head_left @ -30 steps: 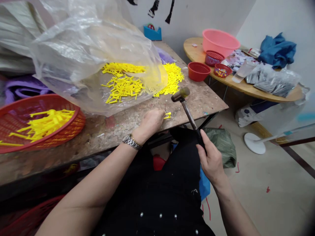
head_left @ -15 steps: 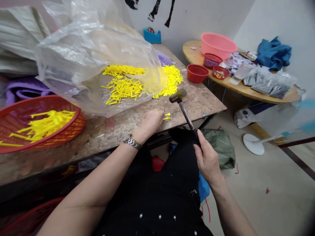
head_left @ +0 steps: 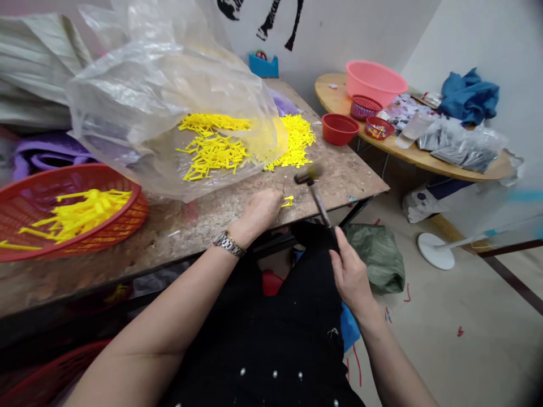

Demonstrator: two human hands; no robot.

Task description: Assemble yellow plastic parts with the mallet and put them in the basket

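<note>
My left hand (head_left: pixel 263 210) rests on the worktable (head_left: pixel 220 217) near its front edge, closed around a small yellow plastic piece (head_left: pixel 288 201) whose forked end sticks out to the right. My right hand (head_left: pixel 351 271) grips the black handle of a hammer (head_left: pixel 318 198). The hammer's head, slightly blurred, is raised to the right of the yellow piece and apart from it. Beyond my left hand, a pile of yellow plastic pieces (head_left: pixel 297 138) lies on the table, and more sit inside a large clear plastic bag (head_left: pixel 161 85).
A red basket (head_left: pixel 139 209) with yellow pieces stands at the left. A red bowl (head_left: pixel 340 130) sits at the table's far right edge. Behind it, a round wooden table (head_left: pixel 458 168) carries a pink basin (head_left: pixel 375 82) and bagged items. A white fan base (head_left: pixel 436 250) stands on the floor.
My right hand and the hammer have shifted slightly, the hand a little to the left. My left hand stays in place on the yellow piece.
</note>
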